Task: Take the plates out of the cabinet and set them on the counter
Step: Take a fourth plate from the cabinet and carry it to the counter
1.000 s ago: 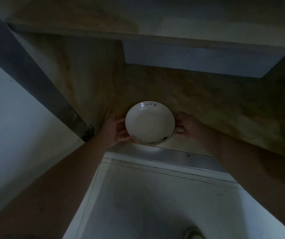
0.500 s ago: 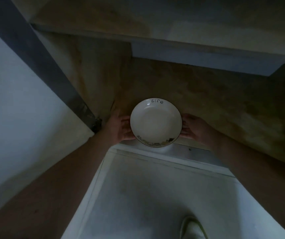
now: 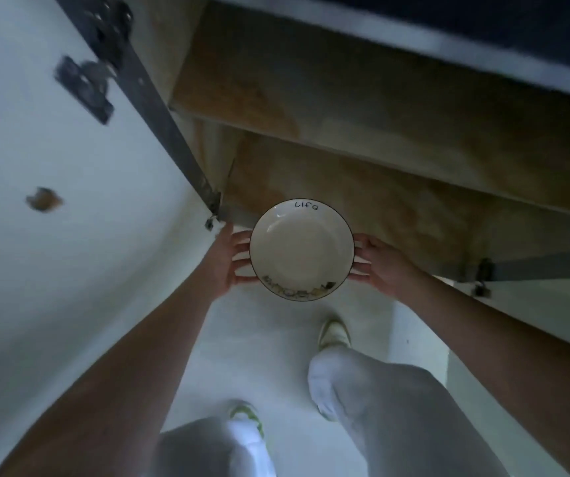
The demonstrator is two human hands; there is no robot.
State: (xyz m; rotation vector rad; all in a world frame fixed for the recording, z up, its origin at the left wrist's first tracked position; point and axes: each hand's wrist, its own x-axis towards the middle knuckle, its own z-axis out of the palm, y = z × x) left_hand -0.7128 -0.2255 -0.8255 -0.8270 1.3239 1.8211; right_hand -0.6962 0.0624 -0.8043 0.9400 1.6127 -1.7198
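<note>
A round cream plate with a dark rim, the word "Life" at its far edge and a printed pattern at its near edge, is held level in front of the low cabinet. My left hand grips its left rim and my right hand grips its right rim. The plate sits just outside the cabinet's front edge, above the pale floor. The brown cabinet shelf behind the plate looks bare.
The white cabinet door stands open on the left, with dark hinges on it. A second door's hinge shows at the right. My legs in light trousers and pale shoes stand on the floor below.
Both hands have drawn the plate back out of the cabinet toward me. The view has pulled back, so the door hinges and my legs now show.
</note>
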